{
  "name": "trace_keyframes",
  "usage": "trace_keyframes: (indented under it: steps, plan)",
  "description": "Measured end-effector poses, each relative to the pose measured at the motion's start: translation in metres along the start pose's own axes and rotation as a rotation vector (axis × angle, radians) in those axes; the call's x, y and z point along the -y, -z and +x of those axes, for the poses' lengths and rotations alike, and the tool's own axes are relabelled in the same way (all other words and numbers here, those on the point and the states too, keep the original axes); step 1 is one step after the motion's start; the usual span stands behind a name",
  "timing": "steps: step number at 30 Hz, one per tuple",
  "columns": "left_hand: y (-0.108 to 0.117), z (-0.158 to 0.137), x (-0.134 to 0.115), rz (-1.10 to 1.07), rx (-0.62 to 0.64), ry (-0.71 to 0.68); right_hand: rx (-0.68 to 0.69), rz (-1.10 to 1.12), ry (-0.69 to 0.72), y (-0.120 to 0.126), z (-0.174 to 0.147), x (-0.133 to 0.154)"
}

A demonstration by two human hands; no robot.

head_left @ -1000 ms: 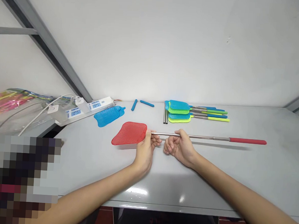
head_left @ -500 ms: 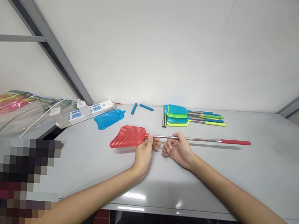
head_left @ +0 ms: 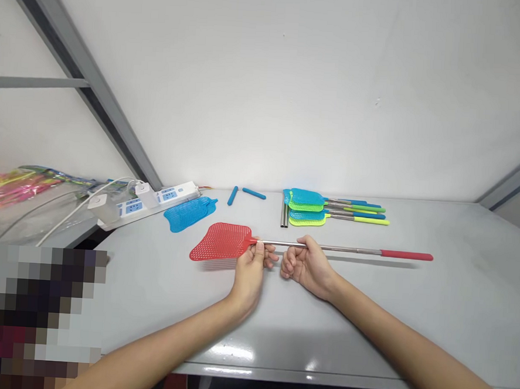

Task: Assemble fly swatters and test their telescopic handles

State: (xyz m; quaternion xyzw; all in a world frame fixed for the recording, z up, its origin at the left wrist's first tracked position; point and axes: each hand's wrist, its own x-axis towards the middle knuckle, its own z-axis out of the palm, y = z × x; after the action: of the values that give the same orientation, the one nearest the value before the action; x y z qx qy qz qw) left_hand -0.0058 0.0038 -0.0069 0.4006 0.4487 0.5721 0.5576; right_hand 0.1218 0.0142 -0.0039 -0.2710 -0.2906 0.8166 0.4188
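A red fly swatter (head_left: 222,242) with a long extended metal rod and a red grip lies level across my view, a little above the grey table, its shadow below it. My left hand (head_left: 250,270) pinches the rod's end right beside the swatter head, thumb on top. Farther along the rod, my right hand (head_left: 308,265) holds it between thumb and index finger, the other fingers curled. The red grip end at the right is free of both hands.
Behind lies a pile of blue and green fly swatters (head_left: 307,200), beside two metal tubes (head_left: 284,215). Two blue grips (head_left: 254,193) and blue swatter heads (head_left: 190,214) lie farther left, near a white power strip (head_left: 153,205). Bagged colourful items (head_left: 26,189) are at the far left.
The whole scene sits slightly lower in the picture as the view tilts up. Both hands keep the same hold on the red fly swatter.
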Motion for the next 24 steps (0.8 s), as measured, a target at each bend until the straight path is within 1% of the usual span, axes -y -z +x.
trace_keyframes:
  steps: [7, 15, 24]
  plan:
    - [-0.0008, -0.0013, -0.0026, -0.049, 0.01, -0.004, -0.007, -0.032, -0.012, -0.0023, -0.0001, 0.0016]
    - [-0.0004, -0.0005, -0.0014, -0.003, 0.01, -0.021, -0.033, -0.028, -0.011, -0.0052, -0.0013, 0.0025]
    - [-0.0008, -0.0028, -0.0044, -0.033, 0.033, -0.019, -0.013, 0.008, -0.001, -0.002, 0.0013, 0.0024]
